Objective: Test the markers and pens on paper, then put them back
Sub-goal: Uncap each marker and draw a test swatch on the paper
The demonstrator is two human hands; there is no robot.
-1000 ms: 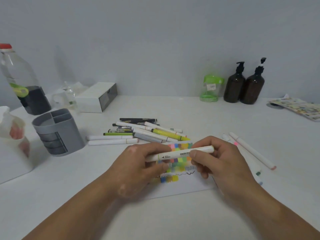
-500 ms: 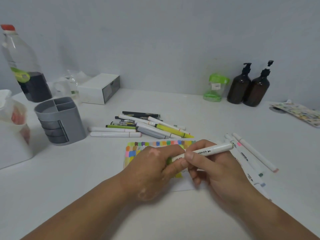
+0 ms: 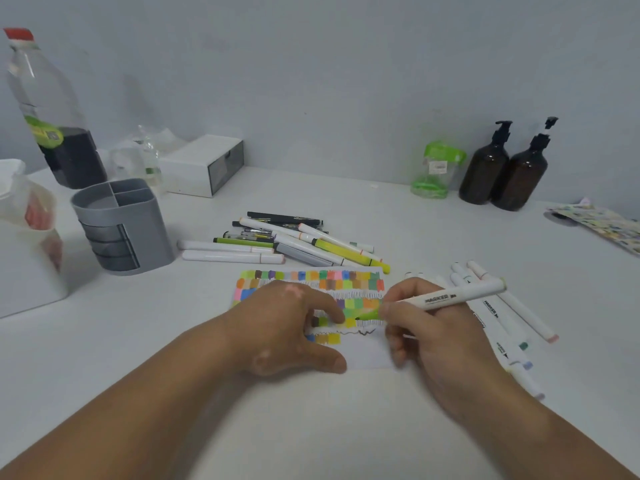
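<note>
My white bench (image 3: 415, 220) runs back to a plain grey wall, with two brown pump bottles (image 3: 502, 171) at the rear and a grey pen holder (image 3: 124, 226) to my left. A pile of pens (image 3: 294, 240) lies just behind the paper (image 3: 311, 282). My left hand (image 3: 287, 327) rests flat on the paper, fingers loosely spread. My right hand (image 3: 426, 330) pinches a white marker (image 3: 446, 297), its green tip touching the paper between my hands.
</note>
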